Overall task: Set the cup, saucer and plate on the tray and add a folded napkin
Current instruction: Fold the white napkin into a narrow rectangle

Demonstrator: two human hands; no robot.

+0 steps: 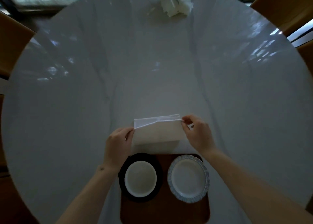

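A white napkin (158, 132) hangs folded just above the table, beyond the tray. My left hand (117, 144) pinches its upper left corner and my right hand (197, 132) pinches its upper right corner. The brown wooden tray (165, 210) lies at the near table edge. On its left part a white cup (140, 178) stands on a black saucer (124, 186). A white plate with a blue patterned rim (188, 178) rests on its right part.
The round white marble table (152, 62) stretches far ahead. A white tissue holder with crumpled tissue (174, 3) stands at its far edge. Tan chairs (284, 6) surround the table at the left and right.
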